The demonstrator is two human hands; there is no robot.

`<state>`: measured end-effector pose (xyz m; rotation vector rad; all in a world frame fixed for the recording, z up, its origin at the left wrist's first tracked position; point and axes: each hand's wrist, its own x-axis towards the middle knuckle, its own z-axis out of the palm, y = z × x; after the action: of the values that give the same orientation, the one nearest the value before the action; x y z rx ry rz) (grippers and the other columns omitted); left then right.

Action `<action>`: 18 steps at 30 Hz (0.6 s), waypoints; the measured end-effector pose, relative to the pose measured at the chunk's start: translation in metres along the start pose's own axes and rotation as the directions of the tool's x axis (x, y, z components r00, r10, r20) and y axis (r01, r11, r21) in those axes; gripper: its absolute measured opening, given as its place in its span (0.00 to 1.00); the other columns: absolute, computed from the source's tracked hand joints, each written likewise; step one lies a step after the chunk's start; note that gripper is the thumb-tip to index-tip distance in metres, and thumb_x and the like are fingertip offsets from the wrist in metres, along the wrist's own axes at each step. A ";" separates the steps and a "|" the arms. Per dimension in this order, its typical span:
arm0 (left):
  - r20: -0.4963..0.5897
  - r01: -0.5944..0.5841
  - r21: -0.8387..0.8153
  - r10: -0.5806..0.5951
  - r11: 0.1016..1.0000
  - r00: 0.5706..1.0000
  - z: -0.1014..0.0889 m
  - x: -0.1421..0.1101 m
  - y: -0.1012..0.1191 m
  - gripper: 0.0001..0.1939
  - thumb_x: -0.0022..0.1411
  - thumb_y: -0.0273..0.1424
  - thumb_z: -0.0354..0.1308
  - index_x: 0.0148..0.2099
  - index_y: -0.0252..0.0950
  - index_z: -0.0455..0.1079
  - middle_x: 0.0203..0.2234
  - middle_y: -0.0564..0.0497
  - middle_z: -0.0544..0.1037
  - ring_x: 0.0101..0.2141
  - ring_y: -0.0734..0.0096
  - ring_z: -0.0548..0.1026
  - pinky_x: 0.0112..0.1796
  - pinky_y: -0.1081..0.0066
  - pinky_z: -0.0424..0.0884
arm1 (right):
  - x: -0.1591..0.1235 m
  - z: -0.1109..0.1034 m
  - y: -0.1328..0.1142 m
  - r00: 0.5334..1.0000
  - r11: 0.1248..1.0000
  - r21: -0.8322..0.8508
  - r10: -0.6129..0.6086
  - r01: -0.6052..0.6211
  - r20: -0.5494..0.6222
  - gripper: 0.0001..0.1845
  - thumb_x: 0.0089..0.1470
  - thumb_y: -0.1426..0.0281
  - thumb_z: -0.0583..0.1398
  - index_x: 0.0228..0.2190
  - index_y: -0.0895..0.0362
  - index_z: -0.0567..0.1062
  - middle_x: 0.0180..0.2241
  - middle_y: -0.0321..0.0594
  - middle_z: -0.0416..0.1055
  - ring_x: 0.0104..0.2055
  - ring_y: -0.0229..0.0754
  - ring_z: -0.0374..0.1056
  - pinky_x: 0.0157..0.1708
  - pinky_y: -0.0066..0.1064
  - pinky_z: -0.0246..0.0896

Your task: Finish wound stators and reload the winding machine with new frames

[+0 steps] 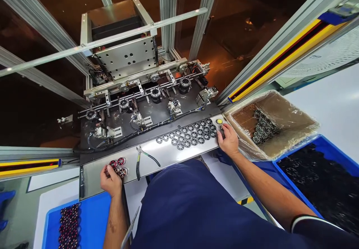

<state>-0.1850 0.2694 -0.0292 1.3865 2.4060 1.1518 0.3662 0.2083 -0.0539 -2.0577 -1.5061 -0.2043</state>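
My left hand (112, 181) is at the left end of the metal ledge, with its thumb and fingers closed on a red-and-black round part that looks like a motor stator. More such red parts (121, 161) lie against it. At the ledge's right end, my right hand (229, 141) has its fingers curled at a small dark round thing, mostly hidden, just below a yellow-green button (219, 122). To its left lie several black and silver round parts (193, 133) in rows. Side cutters (143, 159) with green and black handles rest between the hands, jaws open.
Behind the ledge stands a machine bed (151, 110) with round fixtures and clamps. Right are a plastic-lined box (297, 118) of round parts and a blue bin (344, 153) of black parts. A blue tray (95, 215) of red parts is lower left. Yellow bars (280, 58) flank the opening.
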 end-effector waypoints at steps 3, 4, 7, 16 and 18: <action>0.000 0.001 -0.004 -0.001 1.000 1.000 0.000 0.000 0.001 0.24 0.66 0.44 0.49 0.53 0.31 0.73 0.43 0.39 0.79 0.44 0.55 0.78 0.49 0.58 0.72 | 0.000 0.000 0.001 1.000 1.000 -0.007 -0.007 0.007 -0.001 0.21 0.62 0.62 0.55 0.51 0.62 0.73 0.52 0.58 0.71 0.54 0.58 0.68 0.54 0.53 0.67; 0.000 0.002 -0.006 -0.002 1.000 1.000 0.000 0.000 0.002 0.24 0.66 0.44 0.49 0.53 0.31 0.73 0.43 0.39 0.79 0.45 0.55 0.78 0.49 0.58 0.72 | 0.000 0.000 0.001 1.000 1.000 -0.009 -0.009 0.009 -0.003 0.22 0.62 0.62 0.54 0.51 0.62 0.73 0.52 0.58 0.71 0.54 0.58 0.69 0.54 0.53 0.67; 0.002 0.004 -0.010 -0.004 1.000 1.000 -0.001 -0.001 0.004 0.24 0.67 0.45 0.49 0.52 0.31 0.73 0.43 0.39 0.79 0.45 0.56 0.77 0.49 0.58 0.71 | 0.000 0.001 0.001 1.000 1.000 -0.014 -0.015 0.015 -0.008 0.22 0.62 0.61 0.54 0.50 0.62 0.73 0.52 0.58 0.71 0.54 0.58 0.68 0.54 0.52 0.67; 0.001 0.007 -0.015 -0.007 1.000 1.000 0.000 -0.001 0.003 0.20 0.69 0.43 0.55 0.53 0.33 0.71 0.44 0.45 0.77 0.44 0.64 0.77 0.48 0.56 0.74 | -0.001 0.002 0.005 1.000 1.000 0.000 -0.027 0.027 -0.002 0.21 0.61 0.62 0.55 0.50 0.63 0.73 0.52 0.60 0.70 0.54 0.60 0.68 0.55 0.53 0.66; 0.000 0.009 -0.017 -0.009 1.000 1.000 0.000 -0.002 0.002 0.19 0.69 0.43 0.55 0.53 0.33 0.71 0.45 0.45 0.77 0.44 0.64 0.77 0.48 0.55 0.75 | -0.001 0.002 0.005 0.999 0.999 0.001 -0.035 0.035 -0.007 0.21 0.61 0.62 0.55 0.49 0.63 0.73 0.52 0.60 0.70 0.54 0.60 0.69 0.54 0.54 0.67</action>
<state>-0.1824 0.2690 -0.0280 1.3691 2.3939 1.1674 0.3702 0.2076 -0.0578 -2.0285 -1.5387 -0.2248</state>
